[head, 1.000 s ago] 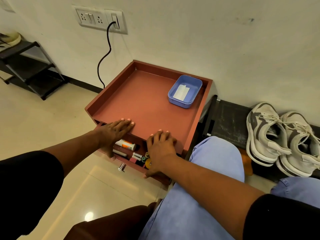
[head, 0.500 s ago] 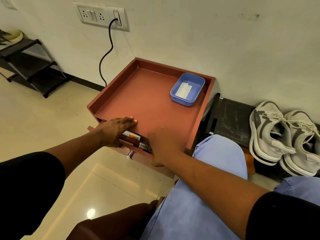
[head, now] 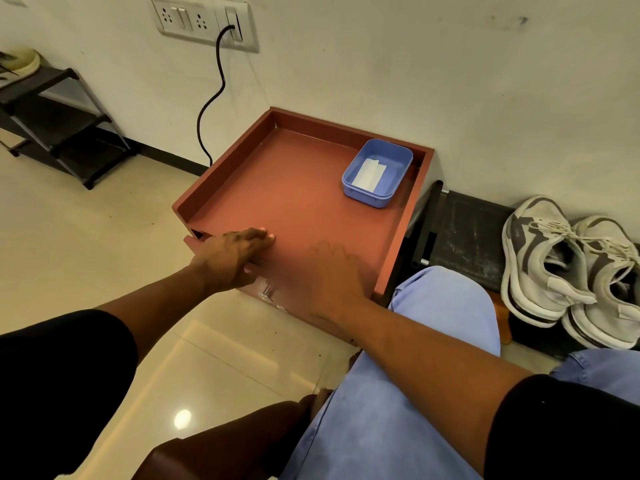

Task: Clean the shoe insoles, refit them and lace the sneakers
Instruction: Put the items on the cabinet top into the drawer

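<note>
A red-brown cabinet (head: 298, 202) stands against a white wall; both hands, left (head: 230, 259) and right (head: 329, 275), rest flat-fingered at its front edge. Sneakers (head: 568, 271) sit right, on a black shelf (head: 464, 237).

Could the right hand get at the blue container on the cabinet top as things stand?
Probably yes. The right hand rests at the cabinet's near edge, and only bare red top lies between it and the blue container at the far right corner.
</note>
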